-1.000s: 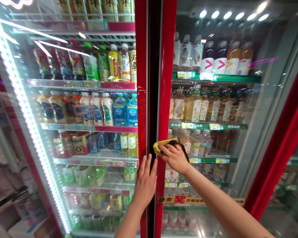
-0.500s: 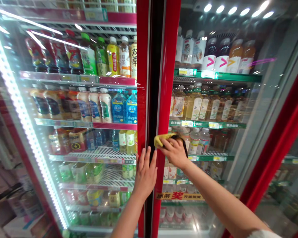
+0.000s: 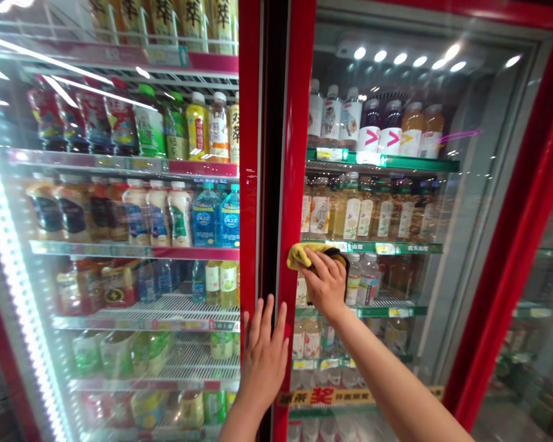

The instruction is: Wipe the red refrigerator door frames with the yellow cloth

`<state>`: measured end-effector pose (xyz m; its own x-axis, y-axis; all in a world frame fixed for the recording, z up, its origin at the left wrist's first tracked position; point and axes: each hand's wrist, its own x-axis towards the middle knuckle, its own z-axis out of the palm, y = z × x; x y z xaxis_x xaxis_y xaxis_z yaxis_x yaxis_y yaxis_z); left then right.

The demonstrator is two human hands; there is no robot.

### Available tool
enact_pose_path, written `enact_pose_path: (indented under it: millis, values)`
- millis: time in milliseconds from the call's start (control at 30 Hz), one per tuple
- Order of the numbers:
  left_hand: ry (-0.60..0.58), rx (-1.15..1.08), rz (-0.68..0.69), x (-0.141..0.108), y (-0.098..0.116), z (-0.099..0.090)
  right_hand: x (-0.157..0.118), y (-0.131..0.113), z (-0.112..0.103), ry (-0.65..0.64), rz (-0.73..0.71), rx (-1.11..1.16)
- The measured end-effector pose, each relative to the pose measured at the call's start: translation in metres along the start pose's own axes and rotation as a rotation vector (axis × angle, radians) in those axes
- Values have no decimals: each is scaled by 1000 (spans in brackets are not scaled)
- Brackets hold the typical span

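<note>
A yellow cloth [image 3: 299, 254] with a dark side is bunched under the fingers of my right hand [image 3: 326, 283]. My right hand presses it against the red frame [image 3: 298, 153] of the right cooler door, overlapping the edge of the glass. My left hand [image 3: 263, 341] lies with fingers stretched out across the dark gap [image 3: 273, 153] between the two doors. Its fingertips point upward, lower than the cloth, and nothing is held in it. The red frame of the left door [image 3: 250, 202] runs alongside that gap.
Behind the left glass, shelves hold several rows of drinks, with blue bottles [image 3: 206, 215] near the frame. Through the right glass, more bottles [image 3: 350, 212] stand on green-edged shelves. A yellow banner strip [image 3: 350, 396] crosses the right door low down. Lights reflect off the glass.
My view has tilted up and turned slightly right. The cloth has shifted right, off the gap's edge and onto the right door's frame. My left hand stays flat at the gap.
</note>
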<state>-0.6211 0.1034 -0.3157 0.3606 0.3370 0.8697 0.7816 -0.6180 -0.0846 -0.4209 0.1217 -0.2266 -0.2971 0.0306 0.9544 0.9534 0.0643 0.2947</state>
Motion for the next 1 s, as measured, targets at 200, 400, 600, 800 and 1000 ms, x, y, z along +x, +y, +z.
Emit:
enact_pose_path:
  millis: [200, 400, 600, 800, 1000]
  values:
    - [23, 29, -17, 10, -3, 0, -56, -7, -1, -108, -241, 86]
    - [82, 17, -19, 38, 14, 5, 22, 53, -7, -33, -58, -26]
    - [76, 31, -58, 33, 32, 15, -40, 59, -21, 63, 177, -32]
    - [78, 33, -28, 43, 36, 15, -33, 40, -10, -96, -154, 16]
    - [59, 56, -27, 51, 52, 18, -3, 103, -27, 50, 129, -64]
